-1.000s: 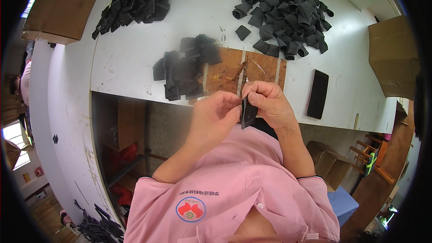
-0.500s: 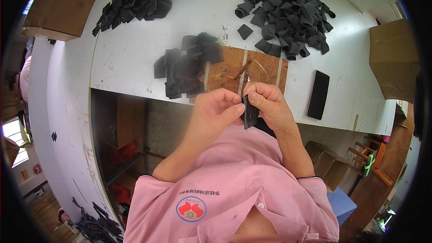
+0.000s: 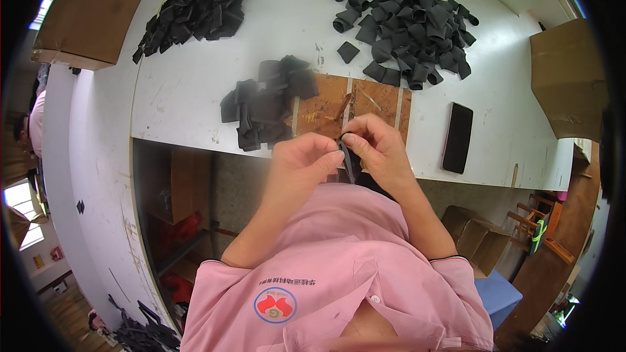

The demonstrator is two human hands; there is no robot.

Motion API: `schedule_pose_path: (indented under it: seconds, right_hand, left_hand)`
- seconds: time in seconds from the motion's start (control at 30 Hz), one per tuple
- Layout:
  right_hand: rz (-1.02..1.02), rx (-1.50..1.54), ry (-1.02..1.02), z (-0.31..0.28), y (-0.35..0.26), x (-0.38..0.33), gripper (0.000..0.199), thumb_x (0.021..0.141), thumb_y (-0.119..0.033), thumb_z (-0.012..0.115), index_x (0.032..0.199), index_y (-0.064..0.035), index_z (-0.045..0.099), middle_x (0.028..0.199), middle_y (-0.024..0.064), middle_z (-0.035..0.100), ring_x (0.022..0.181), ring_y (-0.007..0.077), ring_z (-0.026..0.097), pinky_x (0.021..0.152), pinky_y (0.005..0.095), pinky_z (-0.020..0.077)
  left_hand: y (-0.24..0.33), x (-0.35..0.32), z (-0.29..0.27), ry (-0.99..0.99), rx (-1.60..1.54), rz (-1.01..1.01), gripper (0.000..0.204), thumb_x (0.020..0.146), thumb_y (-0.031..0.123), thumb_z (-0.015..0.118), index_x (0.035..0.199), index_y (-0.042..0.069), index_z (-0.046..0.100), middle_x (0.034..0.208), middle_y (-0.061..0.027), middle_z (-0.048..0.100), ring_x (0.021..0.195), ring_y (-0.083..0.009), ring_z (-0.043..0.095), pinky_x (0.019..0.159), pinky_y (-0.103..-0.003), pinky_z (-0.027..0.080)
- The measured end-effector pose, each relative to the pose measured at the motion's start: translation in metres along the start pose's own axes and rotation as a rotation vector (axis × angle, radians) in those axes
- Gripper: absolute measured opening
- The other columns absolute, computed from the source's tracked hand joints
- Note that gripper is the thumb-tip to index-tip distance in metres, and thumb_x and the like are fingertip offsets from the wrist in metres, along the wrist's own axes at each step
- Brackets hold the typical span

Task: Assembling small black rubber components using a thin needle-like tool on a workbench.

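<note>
A small black fabric piece (image 3: pixel 347 161) is pinched between my two hands at the table's near edge, a greyish strip of it hanging down. My left hand (image 3: pixel 301 161) grips its left side with thumb and forefinger. On the other side my right hand (image 3: pixel 381 150) holds its top, thumb and finger pressed together. Just beyond my hands lies a brown board (image 3: pixel 323 101) with pale strips, and a slim brown tool (image 3: pixel 342 107) rests on it. Flat black pieces (image 3: pixel 266 111) overlap the board's left end. The lower part of the held piece is partly hidden by my fingers.
On the white table (image 3: pixel 287 19) are a heap of curled black pieces (image 3: pixel 417 26) at far right and flat ones (image 3: pixel 195 10) at far left. A dark phone (image 3: pixel 458 138) lies at right. Cardboard boxes (image 3: pixel 94 13) stand at both sides; an open carton (image 3: pixel 475 238) sits below.
The fabric piece has turned from showing its broad face to more edge-on, with the strip now visible. My right hand has shifted slightly left; both hands still grip it.
</note>
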State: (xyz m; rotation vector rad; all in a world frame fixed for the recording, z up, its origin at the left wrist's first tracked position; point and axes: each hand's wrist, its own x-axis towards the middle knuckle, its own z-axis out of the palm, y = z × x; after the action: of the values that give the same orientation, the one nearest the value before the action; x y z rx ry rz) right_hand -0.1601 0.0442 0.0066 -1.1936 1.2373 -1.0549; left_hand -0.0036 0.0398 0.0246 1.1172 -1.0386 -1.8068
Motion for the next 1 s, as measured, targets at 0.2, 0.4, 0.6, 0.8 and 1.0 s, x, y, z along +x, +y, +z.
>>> schedule_pose_path:
  seconds: [0.2,0.4,0.6,0.8,1.0]
  right_hand:
    - [-0.448,-0.34,0.158,0.007,-0.014,-0.01,0.021,0.072,-0.014,0.068,0.083,-0.001,0.056,0.075,0.0069,0.05,0.054,0.015,0.048,0.046,0.0249,0.0392]
    - [-0.55,-0.488,0.234,0.008,-0.01,-0.003,0.014,0.072,-0.007,0.062,0.081,0.0003,0.056,0.076,0.0086,0.05,0.059,0.0207,0.052,0.048,0.0285,0.0428]
    - [-0.652,-0.842,0.349,0.017,0.001,0.004,0.015,0.065,0.001,0.058,0.079,-0.0004,0.054,0.079,0.0088,0.05,0.065,0.0234,0.052,0.05,0.0313,0.0443]
    - [-0.288,-0.146,0.193,0.004,0.0,0.006,0.004,0.075,-0.005,0.056,0.077,-0.0013,0.056,0.071,0.0039,0.051,0.054,0.0104,0.045,0.045,0.0221,0.0367]
    - [0.317,1.056,-0.195,0.005,-0.008,0.007,0.015,0.085,-0.019,0.053,0.075,-0.0074,0.053,0.064,-0.0065,0.044,0.053,0.0019,0.037,0.047,0.0171,0.0298]
  left_hand:
    - [-0.006,0.001,0.01,0.171,0.116,0.273,0.006,0.078,0.002,0.062,0.078,-0.002,0.057,0.069,0.0008,0.054,0.057,-0.0021,0.044,0.048,-0.015,0.036]
    - [-0.015,0.007,0.017,0.286,0.735,0.628,0.009,0.074,0.0,0.06,0.082,0.0,0.056,0.069,-0.0058,0.058,0.059,-0.0106,0.055,0.051,-0.023,0.042]
    - [-0.021,0.014,0.026,0.494,0.254,0.406,0.009,0.075,0.002,0.059,0.084,0.0,0.056,0.067,-0.0039,0.058,0.049,-0.0088,0.051,0.043,-0.023,0.041]
    - [0.008,0.015,0.015,0.007,-0.479,0.006,0.01,0.076,-0.006,0.051,0.085,-0.001,0.051,0.064,-0.0007,0.049,0.037,-0.0021,0.029,0.035,-0.017,0.021]
    - [-0.018,0.021,0.021,0.44,0.585,0.606,0.011,0.077,-0.008,0.05,0.087,-0.003,0.05,0.065,-0.0021,0.052,0.049,0.0002,0.041,0.041,-0.015,0.028]
